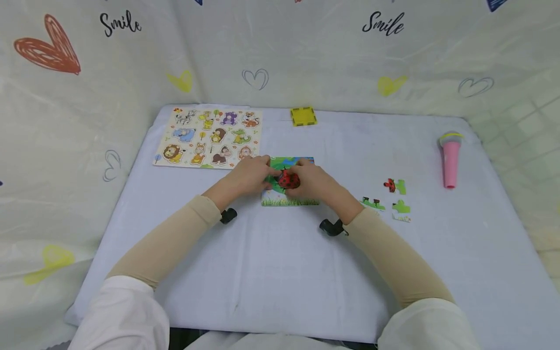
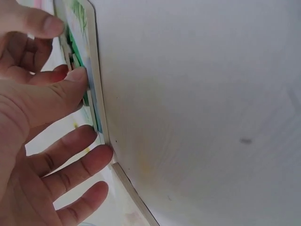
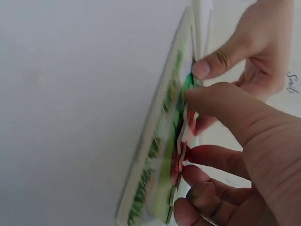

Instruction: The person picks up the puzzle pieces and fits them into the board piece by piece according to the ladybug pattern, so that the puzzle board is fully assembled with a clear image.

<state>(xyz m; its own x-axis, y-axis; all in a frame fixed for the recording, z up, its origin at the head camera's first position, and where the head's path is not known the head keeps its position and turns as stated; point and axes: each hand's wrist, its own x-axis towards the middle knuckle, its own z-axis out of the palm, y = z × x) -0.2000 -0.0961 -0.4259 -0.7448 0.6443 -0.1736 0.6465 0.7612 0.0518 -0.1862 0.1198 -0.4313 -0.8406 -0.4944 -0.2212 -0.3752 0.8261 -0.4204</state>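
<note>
Lying between centre and right edge of table: loose jigsaw pieces | pinching ladybug jigsaw with left hand and right hand, on picture board mid-table | nearer right edge: pink microphone | by far left corner: animal board | at far edge: yellow square

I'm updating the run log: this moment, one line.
left hand: touching puzzle board | right hand: around ladybug | loose pieces: right of board
</note>
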